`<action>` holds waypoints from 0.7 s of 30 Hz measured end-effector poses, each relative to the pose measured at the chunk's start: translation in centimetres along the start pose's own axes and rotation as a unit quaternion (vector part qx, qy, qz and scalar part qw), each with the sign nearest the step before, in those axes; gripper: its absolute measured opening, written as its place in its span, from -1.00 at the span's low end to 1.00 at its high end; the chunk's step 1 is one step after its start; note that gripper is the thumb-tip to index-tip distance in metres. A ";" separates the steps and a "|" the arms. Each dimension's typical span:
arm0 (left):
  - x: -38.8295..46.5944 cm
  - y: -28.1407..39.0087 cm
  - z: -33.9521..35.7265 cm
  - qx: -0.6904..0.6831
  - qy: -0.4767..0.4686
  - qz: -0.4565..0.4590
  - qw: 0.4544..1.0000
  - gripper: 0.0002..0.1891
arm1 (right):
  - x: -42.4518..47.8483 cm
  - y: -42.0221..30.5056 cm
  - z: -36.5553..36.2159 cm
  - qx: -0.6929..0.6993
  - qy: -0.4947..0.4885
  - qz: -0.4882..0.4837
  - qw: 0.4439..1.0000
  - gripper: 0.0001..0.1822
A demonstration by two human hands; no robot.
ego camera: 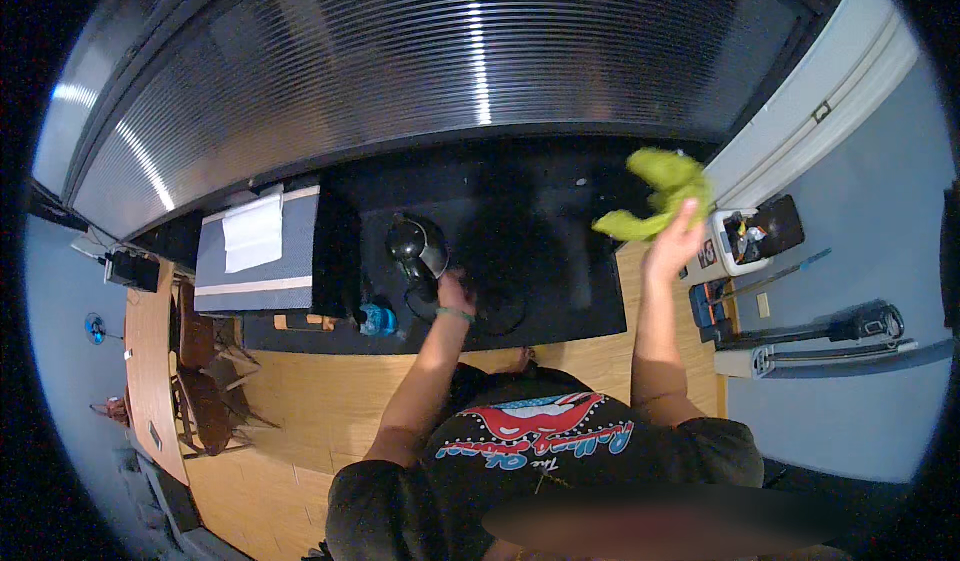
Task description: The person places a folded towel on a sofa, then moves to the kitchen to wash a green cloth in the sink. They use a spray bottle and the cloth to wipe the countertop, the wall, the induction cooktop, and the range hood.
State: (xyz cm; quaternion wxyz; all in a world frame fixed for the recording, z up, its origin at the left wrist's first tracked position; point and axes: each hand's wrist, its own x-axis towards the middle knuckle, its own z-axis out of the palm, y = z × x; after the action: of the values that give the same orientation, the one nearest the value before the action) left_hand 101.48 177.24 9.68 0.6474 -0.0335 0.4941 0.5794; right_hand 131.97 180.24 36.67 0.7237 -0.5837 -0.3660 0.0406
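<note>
In my right hand [677, 246], raised over the right end of the black countertop [570, 283], is a crumpled yellow-green cloth [664, 189]; it is blurred. My left hand [456, 294] reaches down to the near right side of a black and metallic electric kettle [427, 249]. Its fingers are partly hidden in shadow, and I cannot tell whether they grip the kettle or only touch it. A dark cord [517, 324] curves over the counter beside that hand. Left of my forearm, near the front edge, lies a blue plastic bottle or container [377, 320].
Left of the kettle stands a covered box-like unit [259, 279] with a folded white cloth [253, 238] on top. Ribbed glass panels [420, 58] rise behind the counter. At right are an open bin [739, 242] and a stick vacuum [862, 324]; chairs [206, 418] stand left.
</note>
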 end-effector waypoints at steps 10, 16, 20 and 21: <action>-22.4 29.8 9.2 -0.313 -0.217 0.404 0.832 -0.88 | 4.1 -16.6 -1.3 0.290 0.209 -0.066 0.932 -0.52; -21.5 32.1 7.5 -0.217 -0.297 0.280 0.887 -0.92 | 12.1 -11.1 4.8 0.004 0.076 -0.268 0.960 -0.58; -21.0 34.9 7.4 -0.233 -0.342 0.178 0.893 -0.83 | 4.1 -16.7 13.8 -0.083 0.103 -0.361 0.923 -0.34; -20.4 35.3 6.6 -0.213 -0.338 0.159 0.903 -0.83 | 0.2 -18.8 15.9 -0.004 0.079 -0.331 0.940 -0.30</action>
State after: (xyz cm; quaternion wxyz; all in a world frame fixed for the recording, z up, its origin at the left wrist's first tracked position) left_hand 81.03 178.23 45.55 0.6521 0.1069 0.1092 0.7426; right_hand 116.01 187.35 53.95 0.7205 -0.4342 -0.4802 -0.2485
